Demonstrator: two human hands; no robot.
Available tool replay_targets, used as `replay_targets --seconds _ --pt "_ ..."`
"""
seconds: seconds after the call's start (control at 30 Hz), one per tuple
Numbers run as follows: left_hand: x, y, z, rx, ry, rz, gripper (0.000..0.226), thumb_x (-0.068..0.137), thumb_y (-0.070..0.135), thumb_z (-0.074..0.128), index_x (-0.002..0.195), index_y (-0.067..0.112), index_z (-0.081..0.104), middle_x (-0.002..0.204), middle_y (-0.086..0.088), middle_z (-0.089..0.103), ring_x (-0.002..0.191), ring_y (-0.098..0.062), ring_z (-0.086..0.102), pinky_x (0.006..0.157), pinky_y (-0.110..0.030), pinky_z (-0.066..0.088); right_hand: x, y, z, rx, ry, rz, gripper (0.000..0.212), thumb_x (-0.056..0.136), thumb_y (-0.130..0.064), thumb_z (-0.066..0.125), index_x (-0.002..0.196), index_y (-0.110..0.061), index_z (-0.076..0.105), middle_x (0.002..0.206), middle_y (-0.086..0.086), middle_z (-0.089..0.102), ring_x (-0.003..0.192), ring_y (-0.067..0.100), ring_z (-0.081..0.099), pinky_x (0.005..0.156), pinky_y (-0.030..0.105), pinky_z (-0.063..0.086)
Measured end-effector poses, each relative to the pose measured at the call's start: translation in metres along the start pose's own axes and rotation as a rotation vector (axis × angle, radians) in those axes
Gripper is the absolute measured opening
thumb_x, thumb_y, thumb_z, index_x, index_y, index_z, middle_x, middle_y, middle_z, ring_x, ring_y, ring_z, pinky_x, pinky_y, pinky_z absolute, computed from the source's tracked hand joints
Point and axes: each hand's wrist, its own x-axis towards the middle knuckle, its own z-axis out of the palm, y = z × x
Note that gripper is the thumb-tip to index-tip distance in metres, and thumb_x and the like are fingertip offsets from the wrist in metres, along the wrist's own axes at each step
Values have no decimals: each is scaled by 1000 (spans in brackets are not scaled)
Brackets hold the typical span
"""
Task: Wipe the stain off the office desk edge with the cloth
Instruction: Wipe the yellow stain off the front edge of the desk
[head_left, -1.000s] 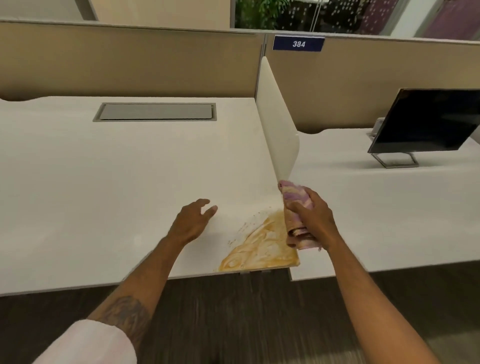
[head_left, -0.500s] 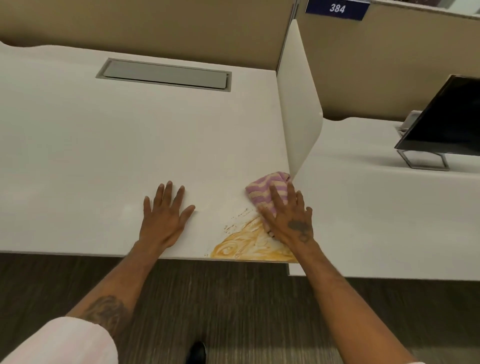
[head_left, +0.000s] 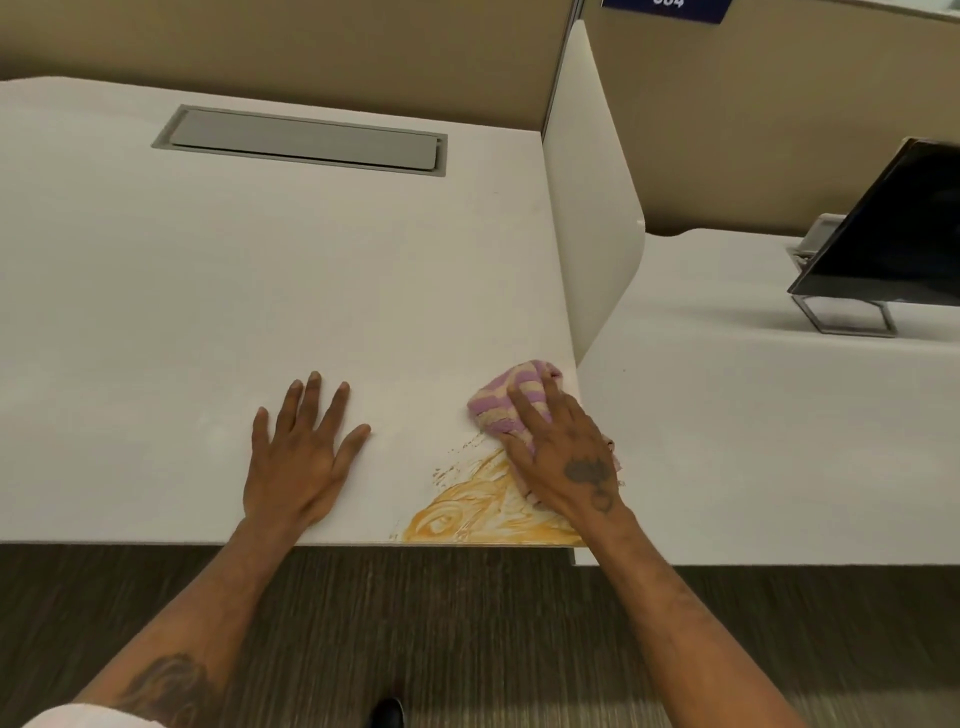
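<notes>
White tabletop (head_left: 260, 312) carries an orange stain (head_left: 483, 512) at its near right corner. My right hand (head_left: 569, 457) presses flat, fingers spread, on the cloth (head_left: 501, 402); left hand (head_left: 301, 457) rests open, holding nothing. Wiping outward risks smearing it wider.

The white worktop (head_left: 260, 270) bears an orange smeared stain (head_left: 483, 512) at its front right corner (right up to the edge), a striped purple cloth (head_left: 511, 402) touching it, and a recessed grey cable hatch (head_left: 306, 143) farther back.
</notes>
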Motion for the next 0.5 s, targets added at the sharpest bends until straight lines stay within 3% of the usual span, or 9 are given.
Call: replay_targets --seconds 0.17,0.27,0.33,0.5 --pt "-1 3 -3 -17 -9 -11 77 93 70 1 159 32 8 169 -4 5 155 -23 4 121 -54 8 12 -16 -2 -38 105 266 62 96 -48 43 153 -28 32 163 13 19 133 34 40 102 45 42" --pt "0 3 -4 2 -20 -18 73 96 68 1 159 33 4 169 -2 1 155 -22 0 122 -54 7 28 -36 -2 -6 107 396 62 100 -47 39 155 -24 27 161 22 17 133 39 37 104 48 38" --pt "0 3 -3 3 -23 -18 73 95 67 3 159 33 3 169 -2 0 155 -21 -1 123 -53 6 32 -48 1 -9 102 356 61 100 -40 39 156 -24 25 163 22 14 136 39 34 107 48 36" --pt "0 1 -2 -1 -21 -16 79 90 72 -6 159 35 3 169 -1 0 155 -20 -2 122 -53 5 -1 -49 4 18 20 -17 61 94 -39 44 153 -28 33 163 11 23 134 31 38 103 46 41"
